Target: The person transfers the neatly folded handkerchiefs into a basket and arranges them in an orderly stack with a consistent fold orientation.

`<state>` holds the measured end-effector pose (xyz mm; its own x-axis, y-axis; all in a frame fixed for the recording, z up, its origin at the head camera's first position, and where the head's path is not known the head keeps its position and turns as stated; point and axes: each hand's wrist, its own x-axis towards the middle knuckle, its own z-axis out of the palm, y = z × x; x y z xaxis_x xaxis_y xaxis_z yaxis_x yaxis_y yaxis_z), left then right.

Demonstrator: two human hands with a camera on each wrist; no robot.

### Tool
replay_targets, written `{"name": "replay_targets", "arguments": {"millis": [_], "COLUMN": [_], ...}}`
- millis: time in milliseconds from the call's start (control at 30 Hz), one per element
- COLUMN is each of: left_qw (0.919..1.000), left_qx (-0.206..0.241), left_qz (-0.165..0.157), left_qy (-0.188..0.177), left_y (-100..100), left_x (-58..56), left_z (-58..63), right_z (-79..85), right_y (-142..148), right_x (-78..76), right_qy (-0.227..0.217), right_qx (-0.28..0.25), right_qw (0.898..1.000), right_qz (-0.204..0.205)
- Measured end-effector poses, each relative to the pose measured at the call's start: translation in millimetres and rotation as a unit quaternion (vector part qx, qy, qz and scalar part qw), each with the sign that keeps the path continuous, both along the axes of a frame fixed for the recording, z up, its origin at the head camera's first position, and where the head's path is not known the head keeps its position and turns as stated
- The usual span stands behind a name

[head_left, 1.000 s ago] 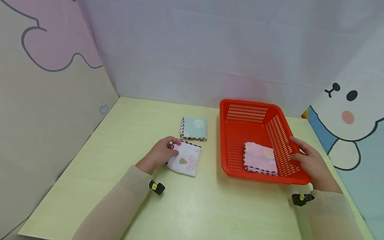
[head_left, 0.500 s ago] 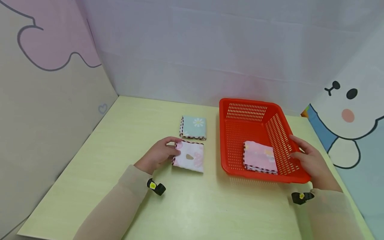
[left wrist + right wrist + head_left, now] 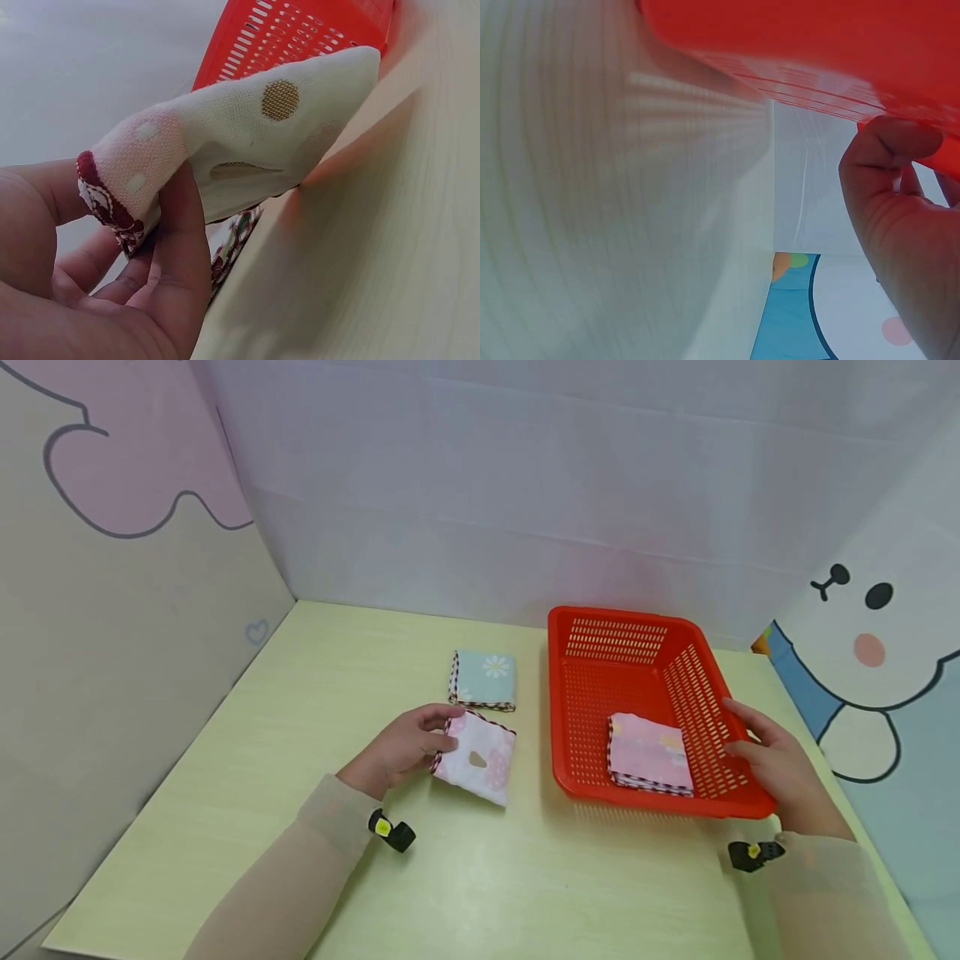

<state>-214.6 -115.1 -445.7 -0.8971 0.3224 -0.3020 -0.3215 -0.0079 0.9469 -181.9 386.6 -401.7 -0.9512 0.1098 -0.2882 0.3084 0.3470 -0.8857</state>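
My left hand pinches the left edge of a folded white and pink cloth with dark checked trim. In the left wrist view that cloth is raised off the table at a slant, thumb on one face and fingers on the other. A folded light-blue cloth with a white daisy lies just behind it. My right hand grips the right rim of a red plastic basket; in the right wrist view the thumb presses against the basket's side. Inside, near the front, lies a folded pink cloth.
Everything stands on a pale wooden table. A whitish sheet rises along the back edge. Printed panels flank both sides, the right one bearing a cartoon animal face. Dark straps with cameras sit on both wrists.
The white and pink cloth has come up from the table and shifted slightly right with my left hand, its free end swinging and tilting. My right hand and the basket stay put.
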Motion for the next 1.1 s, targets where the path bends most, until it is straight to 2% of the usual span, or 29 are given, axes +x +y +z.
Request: {"name": "replay_targets", "arguments": {"millis": [333, 733, 1100], "left_qw": [0.9995, 0.9985, 0.9976], "left_qx": [0.018, 0.040, 0.046], "left_qz": [-0.020, -0.021, -0.026], "left_qy": [0.015, 0.032, 0.045], "left_y": [2.1, 3.5, 5.8], "left_x": [4.1, 8.6, 4.1], "left_z": [4.9, 5.8, 4.2], "right_z": [-0.8, -0.7, 1.3], "right_y": [0.3, -0.8, -1.4], "right_x": [1.0, 2.9, 1.6], "right_qy": [0.000, -0.001, 0.001], "right_qx": [-0.001, 0.002, 0.004], "right_qw": [1.000, 1.000, 1.000], "right_qz": [-0.001, -0.002, 0.001]}}
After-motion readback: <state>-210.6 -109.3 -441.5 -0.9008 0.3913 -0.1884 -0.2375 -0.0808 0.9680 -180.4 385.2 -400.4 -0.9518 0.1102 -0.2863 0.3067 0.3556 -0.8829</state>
